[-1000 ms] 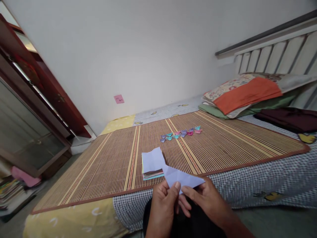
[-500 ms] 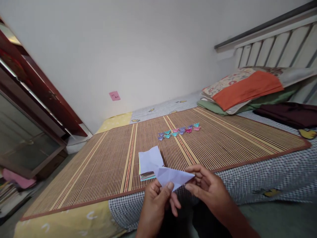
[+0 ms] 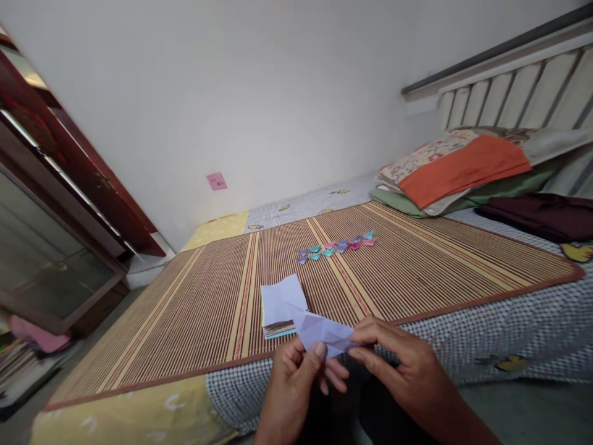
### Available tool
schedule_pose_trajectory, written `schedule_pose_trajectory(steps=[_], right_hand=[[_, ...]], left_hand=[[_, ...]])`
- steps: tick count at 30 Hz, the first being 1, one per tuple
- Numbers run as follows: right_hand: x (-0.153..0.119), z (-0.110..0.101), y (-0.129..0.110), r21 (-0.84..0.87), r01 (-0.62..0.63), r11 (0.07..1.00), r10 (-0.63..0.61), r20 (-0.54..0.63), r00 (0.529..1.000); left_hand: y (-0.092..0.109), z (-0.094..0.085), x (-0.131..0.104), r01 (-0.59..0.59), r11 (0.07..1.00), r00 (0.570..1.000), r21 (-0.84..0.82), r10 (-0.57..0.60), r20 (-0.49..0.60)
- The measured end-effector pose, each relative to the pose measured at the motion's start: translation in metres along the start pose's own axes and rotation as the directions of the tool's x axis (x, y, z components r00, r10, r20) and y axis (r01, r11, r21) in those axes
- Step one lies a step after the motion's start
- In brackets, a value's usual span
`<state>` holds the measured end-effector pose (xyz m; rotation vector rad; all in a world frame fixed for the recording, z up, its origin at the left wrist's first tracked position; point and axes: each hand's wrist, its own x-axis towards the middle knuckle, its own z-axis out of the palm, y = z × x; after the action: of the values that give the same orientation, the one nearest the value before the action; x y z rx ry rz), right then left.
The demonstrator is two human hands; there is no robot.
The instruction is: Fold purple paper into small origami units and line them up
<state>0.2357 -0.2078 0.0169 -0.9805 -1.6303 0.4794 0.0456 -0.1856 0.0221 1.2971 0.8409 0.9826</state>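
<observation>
A folded lavender paper is held up over the front edge of the bed. My left hand grips its lower left part, thumb on top and fingers beneath. The right corner of the paper is pinched between thumb and fingers of my right hand. Just behind lies a stack of paper sheets with a lavender sheet on top, partly hidden by the folded piece. Farther back on the mat, several small folded paper pieces in purple, teal and pink sit in two rows.
A striped mat covers the bed. Pillows and a dark folded cloth lie at the right. A pink note is stuck to the wall. A glass-fronted cabinet stands at the left.
My right fingers have closed on the right corner of the paper, which now tilts down a little and is partly covered by them. The view has shifted slightly.
</observation>
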Motion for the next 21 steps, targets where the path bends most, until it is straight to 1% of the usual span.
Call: schedule_pose_trajectory(steps=[2, 4, 7, 9, 13, 16, 18, 21], right_hand=[[-0.002, 0.006, -0.002, 0.016, -0.018, 1.0, 0.017, 0.024, 1.0], [-0.004, 0.013, -0.004, 0.031, -0.046, 0.998, 0.045, 0.031, 0.998], [-0.006, 0.02, -0.008, 0.058, -0.085, 0.995, 0.083, 0.032, 0.996], [-0.007, 0.023, -0.009, 0.072, -0.115, 0.991, 0.112, 0.045, 0.993], [-0.008, 0.028, -0.01, 0.067, -0.172, 0.983, 0.169, 0.045, 0.985], [-0.007, 0.031, -0.011, 0.046, -0.19, 0.981, 0.189, 0.023, 0.982], [-0.005, 0.032, -0.012, 0.016, -0.196, 0.98, 0.196, -0.001, 0.981], [-0.003, 0.034, -0.014, -0.04, -0.178, 0.983, 0.175, -0.061, 0.983]], left_hand=[[0.0, 0.002, -0.001, -0.033, 0.999, 0.999, -0.014, 0.032, -0.023], [-0.003, 0.003, -0.002, -0.044, 0.998, 0.996, -0.047, 0.04, -0.074], [-0.01, 0.006, -0.002, -0.035, 0.99, 0.984, -0.139, 0.011, -0.176], [-0.014, 0.007, -0.001, -0.028, 0.982, 0.978, -0.189, -0.012, -0.208], [-0.017, 0.008, 0.0, -0.019, 0.977, 0.973, -0.214, -0.032, -0.23], [-0.017, 0.009, 0.0, -0.019, 0.981, 0.974, -0.196, -0.026, -0.224], [-0.016, 0.01, 0.0, -0.028, 0.985, 0.973, -0.173, -0.013, -0.23], [-0.017, 0.01, -0.001, -0.031, 0.988, 0.968, -0.149, -0.007, -0.251]])
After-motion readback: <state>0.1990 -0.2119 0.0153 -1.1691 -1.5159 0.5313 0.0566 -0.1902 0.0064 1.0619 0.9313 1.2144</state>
